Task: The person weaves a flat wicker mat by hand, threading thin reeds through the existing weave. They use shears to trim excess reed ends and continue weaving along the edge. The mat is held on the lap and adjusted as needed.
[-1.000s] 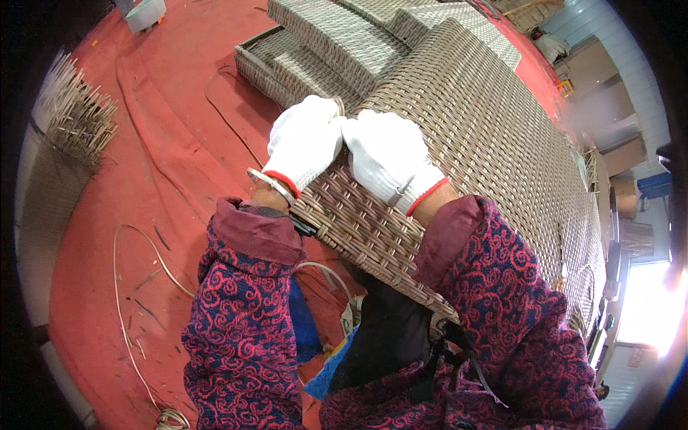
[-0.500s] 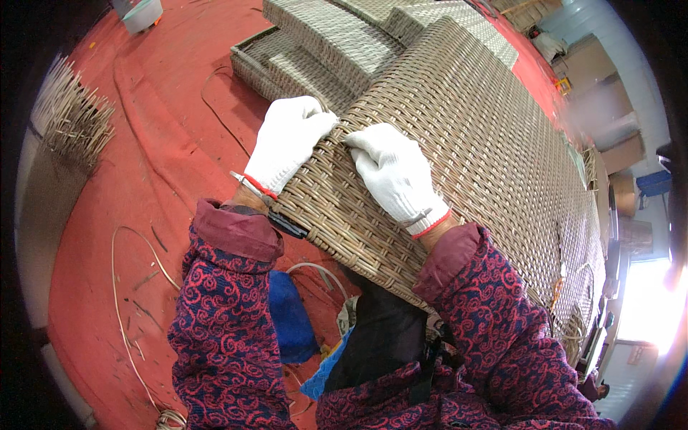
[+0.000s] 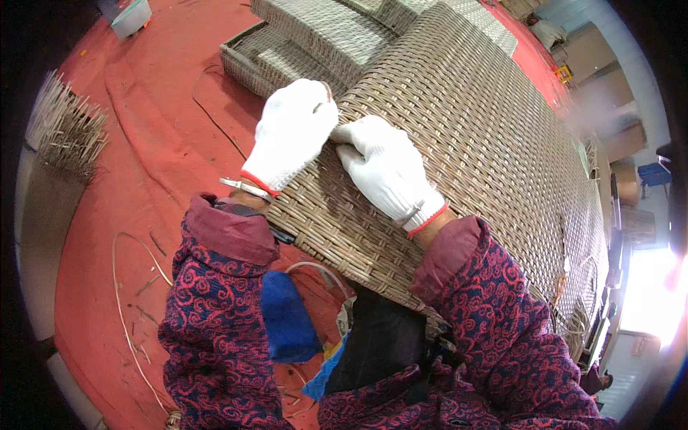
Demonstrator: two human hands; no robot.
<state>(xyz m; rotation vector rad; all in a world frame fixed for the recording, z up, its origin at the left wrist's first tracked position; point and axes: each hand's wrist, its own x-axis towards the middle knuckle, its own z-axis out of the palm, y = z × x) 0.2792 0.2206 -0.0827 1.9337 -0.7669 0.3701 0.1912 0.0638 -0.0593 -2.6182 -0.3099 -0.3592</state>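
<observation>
A large woven wicker panel (image 3: 459, 136) in brown and grey strands lies tilted in front of me, one long edge toward my left. At that edge my left hand (image 3: 295, 132), in a white knit glove, is closed with its fingers curled. A small brown sliver shows by its fingertips, perhaps a strand. Close beside it, over the weave, my right hand (image 3: 387, 168) is closed in a pinch, its fingertips almost meeting the left hand. Whatever lies between the fingers of either hand is hidden by the gloves.
More wicker pieces (image 3: 322, 36) are stacked beyond the panel. Red cloth (image 3: 165, 129) covers the floor, with a bundle of cut strands (image 3: 68, 125) at the left and loose cane and scraps. Blue cloth (image 3: 289, 319) lies below my arms. Cardboard boxes (image 3: 584, 54) line the right side.
My right hand's fingertips have come closer to my left hand. The left hand has turned slightly and shifted a little along the panel's edge. The whole view has moved slightly.
</observation>
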